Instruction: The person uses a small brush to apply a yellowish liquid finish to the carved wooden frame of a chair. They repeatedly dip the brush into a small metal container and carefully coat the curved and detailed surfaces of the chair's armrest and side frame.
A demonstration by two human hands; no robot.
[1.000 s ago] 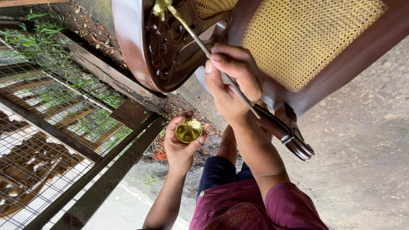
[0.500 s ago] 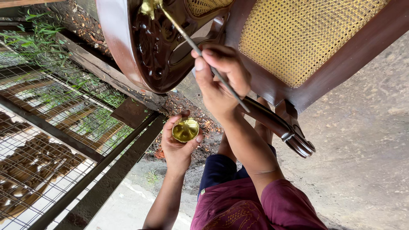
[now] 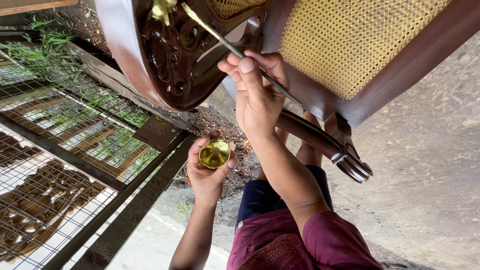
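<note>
My right hand (image 3: 257, 90) grips a thin paintbrush (image 3: 235, 50) whose gold-tipped bristles touch the carved dark-brown wooden chair frame (image 3: 165, 65). A patch of gold paint (image 3: 161, 9) shows on the carving near the top edge. Lower down, my left hand (image 3: 207, 170) cups a small round container of gold paint (image 3: 214, 153), held apart from the chair. The chair has a woven yellow cane panel (image 3: 350, 45) and a curved armrest (image 3: 325, 145) that passes behind my right forearm.
A metal wire-mesh frame (image 3: 65, 165) with dark bars lies to the left, with grass (image 3: 45, 55) and wooden planks behind it. Bare grey ground (image 3: 430, 175) spreads to the right. My knees in dark trousers and a maroon sleeve (image 3: 320, 240) fill the bottom.
The view has shifted so the chair sits further right and higher. My right hand has moved the brush up along the carving. My left hand keeps the paint container in about the same place.
</note>
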